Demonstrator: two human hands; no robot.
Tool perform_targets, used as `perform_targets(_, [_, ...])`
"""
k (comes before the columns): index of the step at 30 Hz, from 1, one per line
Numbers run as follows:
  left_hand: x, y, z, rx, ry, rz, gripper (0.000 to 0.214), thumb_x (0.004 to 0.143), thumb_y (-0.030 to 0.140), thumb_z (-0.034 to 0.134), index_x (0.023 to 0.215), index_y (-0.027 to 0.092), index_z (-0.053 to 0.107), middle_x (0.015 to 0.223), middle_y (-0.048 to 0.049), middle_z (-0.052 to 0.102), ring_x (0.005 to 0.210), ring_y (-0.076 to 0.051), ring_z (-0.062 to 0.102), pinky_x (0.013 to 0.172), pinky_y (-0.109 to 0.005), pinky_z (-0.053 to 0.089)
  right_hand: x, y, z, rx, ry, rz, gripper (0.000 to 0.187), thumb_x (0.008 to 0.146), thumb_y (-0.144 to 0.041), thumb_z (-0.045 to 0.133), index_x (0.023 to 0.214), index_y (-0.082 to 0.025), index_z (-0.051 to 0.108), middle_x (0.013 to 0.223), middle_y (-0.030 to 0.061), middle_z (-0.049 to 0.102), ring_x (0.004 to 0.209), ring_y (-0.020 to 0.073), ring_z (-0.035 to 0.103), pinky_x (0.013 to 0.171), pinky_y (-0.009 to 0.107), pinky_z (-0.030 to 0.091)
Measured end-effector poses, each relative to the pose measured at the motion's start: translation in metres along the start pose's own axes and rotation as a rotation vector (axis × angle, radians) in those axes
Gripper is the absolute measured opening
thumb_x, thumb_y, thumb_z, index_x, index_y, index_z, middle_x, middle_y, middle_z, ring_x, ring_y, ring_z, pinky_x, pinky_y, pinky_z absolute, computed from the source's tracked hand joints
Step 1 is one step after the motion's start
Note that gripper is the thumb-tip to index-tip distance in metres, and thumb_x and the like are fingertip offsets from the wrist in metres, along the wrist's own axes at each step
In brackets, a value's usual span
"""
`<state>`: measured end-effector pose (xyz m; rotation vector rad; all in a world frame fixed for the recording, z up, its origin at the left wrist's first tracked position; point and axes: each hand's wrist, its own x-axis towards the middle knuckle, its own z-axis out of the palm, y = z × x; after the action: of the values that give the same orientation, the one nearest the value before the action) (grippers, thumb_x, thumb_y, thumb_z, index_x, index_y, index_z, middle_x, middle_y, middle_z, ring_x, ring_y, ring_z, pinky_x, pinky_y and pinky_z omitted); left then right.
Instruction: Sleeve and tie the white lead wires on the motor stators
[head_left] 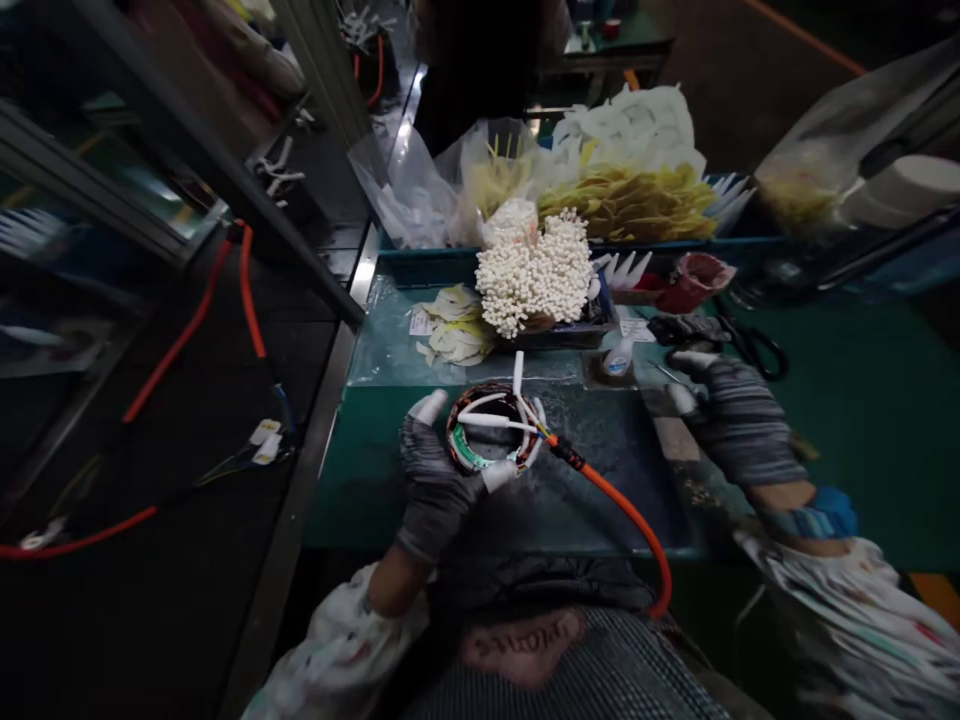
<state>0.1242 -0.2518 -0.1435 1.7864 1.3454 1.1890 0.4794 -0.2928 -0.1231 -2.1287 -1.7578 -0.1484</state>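
Note:
My left hand (439, 490), in a grey striped glove with white fingertips, grips the left side of a ring-shaped motor stator (495, 430) with copper windings. White sleeved leads cross the stator, and an orange cable (622, 500) runs from it down to the lower right. My right hand (739, 425), in a matching glove, rests at the bench's right side with its fingers apart, holding nothing visible. Black-handled scissors (754, 350) lie just beyond it. A thin metal pin (667, 373) lies close to its fingertips.
The stator sits over a green bench mat (600, 510). Beyond it are a bundle of white sleeves (536, 270), yellow pieces (630, 205), a small bottle (618, 360) and a blue tray (427, 266). Orange-and-black cables lie on the dark surface at left, past a metal edge (315, 440).

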Motion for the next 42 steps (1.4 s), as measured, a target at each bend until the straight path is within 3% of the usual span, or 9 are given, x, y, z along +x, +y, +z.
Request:
perform_targets(4, [-0.001, 0.014, -0.007, 0.519, -0.07, 0.476, 0.027, 0.075, 0.04, 0.091, 0.084, 0.027, 0.069, 0.095, -0.0029, 0.072, 0.095, -0.032, 0.068, 0.082, -0.051, 0.057, 0.035, -0.044, -0.005, 0.147, 0.189, -0.211, 0.038, 0.099, -0.048, 0.054, 0.122, -0.021, 0.068, 0.119, 0.0127, 0.071, 0.115, 0.0291, 0.067, 0.106, 0.051, 0.053])
perform_targets(7, [-0.004, 0.019, -0.014, 0.645, -0.137, 0.748, 0.018, 0.089, 0.04, 0.078, 0.087, 0.026, 0.068, 0.088, -0.0024, 0.077, 0.083, -0.029, 0.069, 0.07, -0.046, 0.055, 0.06, -0.069, 0.002, 0.124, 0.24, -0.283, 0.032, 0.095, -0.046, 0.064, 0.115, -0.022, 0.07, 0.124, 0.0146, 0.07, 0.118, 0.0321, 0.064, 0.104, 0.053, 0.051])
perform_targets(13, [-0.006, 0.023, -0.041, 0.809, -0.314, 0.883, 0.029, 0.101, 0.014, 0.05, 0.124, 0.018, 0.068, 0.116, -0.0066, 0.079, 0.104, -0.022, 0.072, 0.087, -0.037, 0.057, 0.085, -0.093, 0.017, 0.038, 0.18, -0.263, 0.028, 0.096, -0.046, 0.067, 0.113, -0.023, 0.071, 0.14, 0.0133, 0.067, 0.133, 0.0375, 0.053, 0.114, 0.062, 0.037])
perform_targets(18, [0.008, 0.016, -0.047, 0.761, -0.356, 1.009, 0.026, 0.1, 0.013, 0.055, 0.122, 0.019, 0.069, 0.115, -0.0047, 0.08, 0.1, -0.022, 0.073, 0.084, -0.036, 0.057, 0.09, -0.1, 0.008, 0.172, 0.129, -0.144, 0.022, 0.104, -0.037, 0.054, 0.107, -0.022, 0.069, 0.135, 0.0142, 0.07, 0.134, 0.0337, 0.054, 0.117, 0.062, 0.036])
perform_targets(25, [0.008, -0.011, -0.024, 0.512, -0.333, 0.818, 0.022, 0.096, 0.03, 0.061, 0.115, 0.022, 0.069, 0.131, -0.005, 0.075, 0.127, -0.025, 0.065, 0.122, -0.05, 0.041, 0.066, -0.109, -0.003, 0.741, 0.109, -0.206, 0.018, 0.092, -0.038, 0.074, 0.093, -0.026, 0.06, 0.103, 0.0072, 0.077, 0.105, 0.0218, 0.073, 0.099, 0.043, 0.058])
perform_targets(32, [0.014, -0.028, -0.001, 0.498, -0.28, 0.861, 0.016, 0.092, 0.041, 0.072, 0.098, 0.026, 0.069, 0.085, -0.0003, 0.069, 0.094, -0.022, 0.067, 0.114, -0.046, 0.048, 0.007, -0.142, -0.069, 1.05, 0.16, 0.128, 0.016, 0.089, -0.037, 0.081, 0.093, -0.029, 0.067, 0.086, 0.0014, 0.078, 0.07, 0.021, 0.076, 0.055, 0.033, 0.06])
perform_targets(34, [0.012, -0.027, 0.001, 0.453, -0.205, 0.859, 0.022, 0.092, 0.045, 0.073, 0.094, 0.024, 0.067, 0.082, -0.0011, 0.067, 0.09, -0.022, 0.066, 0.109, -0.045, 0.051, -0.014, -0.147, -0.08, 1.056, -0.024, 0.111, 0.011, 0.095, -0.036, 0.074, 0.096, -0.031, 0.064, 0.083, -0.0005, 0.078, 0.061, 0.0197, 0.074, 0.048, 0.031, 0.058])
perform_targets(36, [0.007, -0.025, 0.001, 0.43, -0.186, 0.818, 0.025, 0.092, 0.046, 0.072, 0.093, 0.023, 0.065, 0.084, -0.0023, 0.068, 0.09, -0.023, 0.066, 0.107, -0.046, 0.05, -0.031, -0.151, -0.08, 0.971, -0.162, 0.052, 0.006, 0.099, -0.034, 0.067, 0.098, -0.032, 0.062, 0.077, -0.002, 0.078, 0.055, 0.0192, 0.073, 0.047, 0.031, 0.059])
perform_targets(42, [-0.009, -0.023, -0.018, 0.535, -0.164, 0.711, 0.025, 0.092, 0.049, 0.073, 0.097, 0.027, 0.061, 0.081, 0.0026, 0.069, 0.089, -0.021, 0.066, 0.107, -0.044, 0.045, -0.061, -0.154, -0.05, 1.03, -0.008, 0.086, 0.006, 0.101, -0.032, 0.063, 0.098, -0.03, 0.058, 0.084, 0.0, 0.081, 0.068, 0.0223, 0.078, 0.059, 0.035, 0.066])
